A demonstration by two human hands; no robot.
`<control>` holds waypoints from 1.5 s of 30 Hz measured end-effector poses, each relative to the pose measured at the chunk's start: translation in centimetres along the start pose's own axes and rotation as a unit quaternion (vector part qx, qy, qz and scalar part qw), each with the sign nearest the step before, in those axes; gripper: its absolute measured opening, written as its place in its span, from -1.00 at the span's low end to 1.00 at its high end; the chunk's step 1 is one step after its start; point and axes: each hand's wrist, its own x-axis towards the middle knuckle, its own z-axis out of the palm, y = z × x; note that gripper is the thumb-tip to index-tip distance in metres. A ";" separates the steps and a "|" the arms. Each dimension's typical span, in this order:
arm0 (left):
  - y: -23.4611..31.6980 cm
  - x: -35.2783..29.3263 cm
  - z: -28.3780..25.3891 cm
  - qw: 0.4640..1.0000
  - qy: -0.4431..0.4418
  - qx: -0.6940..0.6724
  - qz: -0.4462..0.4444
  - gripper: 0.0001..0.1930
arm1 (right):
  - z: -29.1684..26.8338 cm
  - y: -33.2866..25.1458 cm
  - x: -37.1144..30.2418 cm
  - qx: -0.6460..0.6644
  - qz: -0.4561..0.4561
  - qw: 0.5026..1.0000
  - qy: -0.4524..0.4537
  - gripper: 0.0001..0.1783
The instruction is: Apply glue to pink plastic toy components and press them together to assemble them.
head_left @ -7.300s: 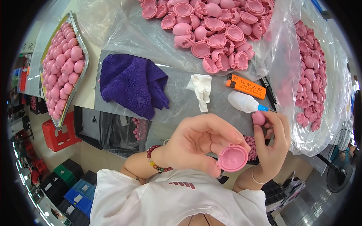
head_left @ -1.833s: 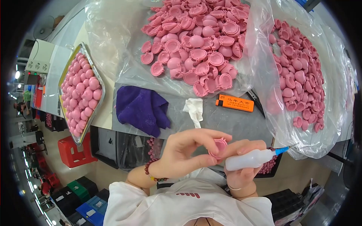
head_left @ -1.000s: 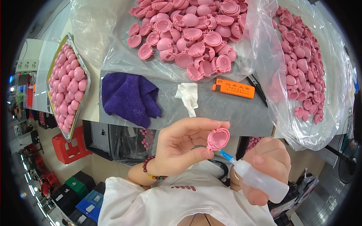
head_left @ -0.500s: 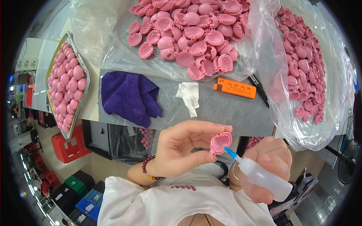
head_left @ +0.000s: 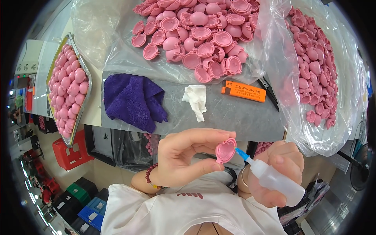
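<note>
My left hand (head_left: pixel 192 154) pinches a pink plastic half shell (head_left: pixel 225 151) between thumb and fingers, its hollow side showing. Wrapped around a translucent white squeeze bottle (head_left: pixel 279 184) is my right hand (head_left: pixel 282 164). The bottle's blue dispensing tip (head_left: pixel 242 154) points at the right rim of the shell; whether it touches I cannot tell. Beyond my hands, on the grey work surface (head_left: pixel 180 127), lie a purple cloth (head_left: pixel 133 101), a crumpled white tissue (head_left: pixel 195 102) and an orange box-shaped item (head_left: pixel 243 91).
Many pink half shells (head_left: pixel 199 33) lie on plastic sheeting at the back. More shells fill a clear bag (head_left: pixel 315 66) at the right. A metal-rimmed tray (head_left: pixel 80 107) of pink balls (head_left: pixel 68 88) stands at left. A black-handled cutter (head_left: pixel 269 94) lies beside the orange item.
The bottle tip has drawn back from inside the shell to its right edge. My left hand has shifted slightly left and turned the shell a little.
</note>
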 end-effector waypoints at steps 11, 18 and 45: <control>-0.1 0.0 0.0 0.998 0.029 0.020 0.059 -0.54 | -0.2 -0.8 -0.6 -0.001 0.029 1.000 0.005 -0.32; 0.2 0.0 -0.6 0.977 0.014 0.176 0.118 -0.49 | -0.5 0.1 -0.7 0.031 0.030 0.999 0.033 -0.35; -0.5 0.9 -0.4 0.936 -0.012 -0.323 -0.138 -0.54 | -11.4 3.8 -1.2 -0.498 0.312 0.809 0.011 -0.80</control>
